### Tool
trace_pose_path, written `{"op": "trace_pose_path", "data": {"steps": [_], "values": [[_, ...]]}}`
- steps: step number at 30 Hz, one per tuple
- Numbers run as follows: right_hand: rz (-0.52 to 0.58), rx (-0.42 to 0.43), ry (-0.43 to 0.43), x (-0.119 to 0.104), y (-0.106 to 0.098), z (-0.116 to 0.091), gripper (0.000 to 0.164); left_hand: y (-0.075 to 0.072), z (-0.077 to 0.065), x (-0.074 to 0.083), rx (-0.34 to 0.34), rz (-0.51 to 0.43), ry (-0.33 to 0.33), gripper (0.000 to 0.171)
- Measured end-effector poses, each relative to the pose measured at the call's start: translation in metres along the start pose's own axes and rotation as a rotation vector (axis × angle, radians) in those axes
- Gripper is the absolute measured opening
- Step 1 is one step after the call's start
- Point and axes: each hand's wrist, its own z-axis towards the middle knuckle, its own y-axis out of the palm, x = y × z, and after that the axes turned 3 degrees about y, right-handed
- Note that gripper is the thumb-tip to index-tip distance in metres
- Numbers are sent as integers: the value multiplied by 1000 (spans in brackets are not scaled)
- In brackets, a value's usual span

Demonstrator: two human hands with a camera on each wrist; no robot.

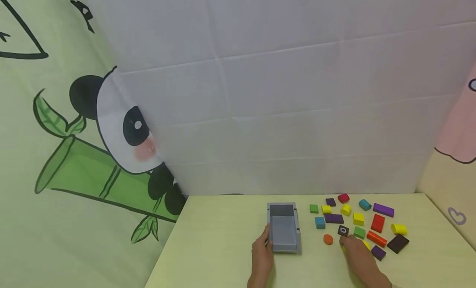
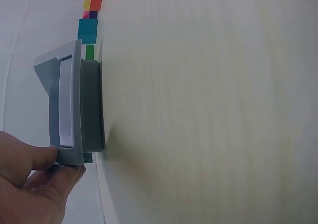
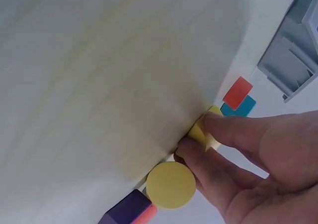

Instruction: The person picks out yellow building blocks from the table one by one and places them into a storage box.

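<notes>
A grey open-topped box [image 1: 285,230] lies on the table. My left hand [image 1: 262,255] grips its left side; in the left wrist view the thumb [image 2: 45,157] sits on the rim and the fingers curl beneath it. To the right, my right hand [image 1: 360,257] reaches in at the near edge of the scattered blocks. Its thumb and finger pinch a yellow block [image 3: 198,133], largely covered by them. Just beside those fingers stands a round-ended yellow block [image 3: 171,185]. A dark block with a white ring [image 1: 343,230] lies right beyond the fingertips.
Around the right hand lie an orange round block [image 1: 328,239], a blue cube [image 1: 320,222], a green block [image 1: 359,232], a red cylinder [image 1: 377,238], a purple block [image 1: 378,253] and several others. A white curtain [image 1: 282,114] hangs behind the table [image 1: 208,238].
</notes>
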Motion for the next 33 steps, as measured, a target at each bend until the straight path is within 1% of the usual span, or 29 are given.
{"op": "trace_pose_path", "data": {"steps": [10,18,31,33], "values": [[-7,11,6,-2,1,-1,18,-3,-1,3,2,5,-1,59],[-24,4,-3,-1,1,0,18,-3,-3,3,-2,8,-19,60],[-17,10,1,0,2,3,18,-4,-1,2,-2,7,6,59],[-17,9,5,0,1,2,18,-4,-1,3,-3,12,2,59]]}}
